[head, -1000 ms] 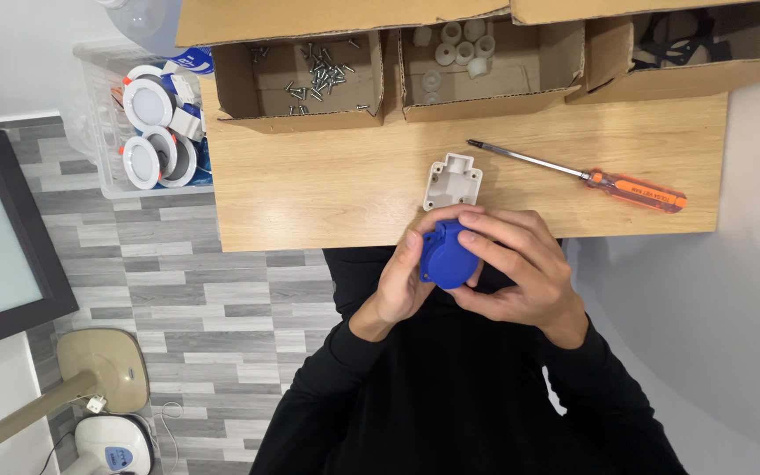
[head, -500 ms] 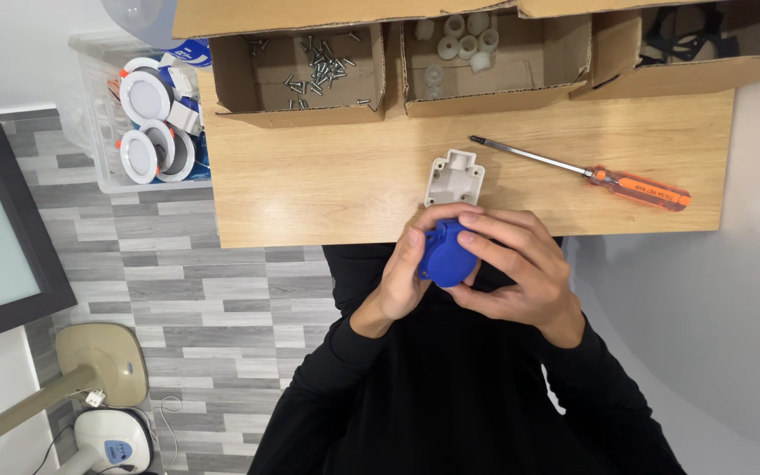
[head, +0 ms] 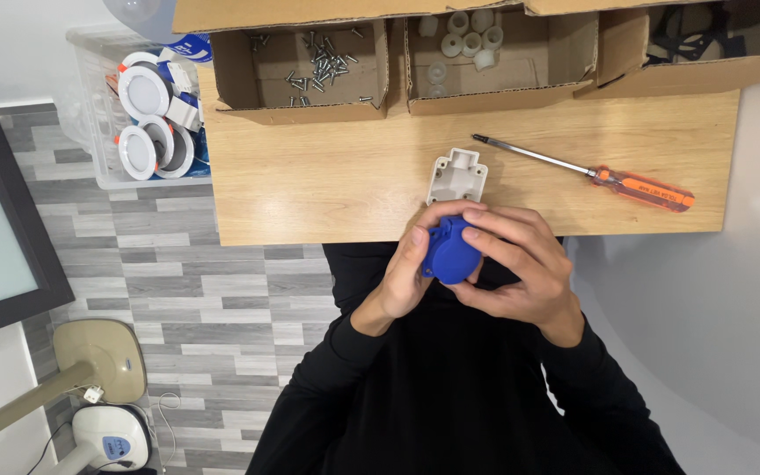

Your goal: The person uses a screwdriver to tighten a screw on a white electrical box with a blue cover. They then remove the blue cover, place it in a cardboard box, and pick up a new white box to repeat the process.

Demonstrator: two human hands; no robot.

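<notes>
We held a rounded blue plastic socket part [head: 449,252] between both hands, just off the near edge of the light wooden table [head: 327,180]. Our left hand [head: 406,273] gripped its side, thumb up; our right hand [head: 521,264] curled its fingers [head: 496,230] over the top. Just beyond lay a small white plastic housing [head: 456,174], with an orange-handled screwdriver [head: 600,175] to its right.

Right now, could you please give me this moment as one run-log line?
left hand: holds blue socket part | right hand: fingers over it | white housing: on wooden table | screwdriver: lying untouched
</notes>
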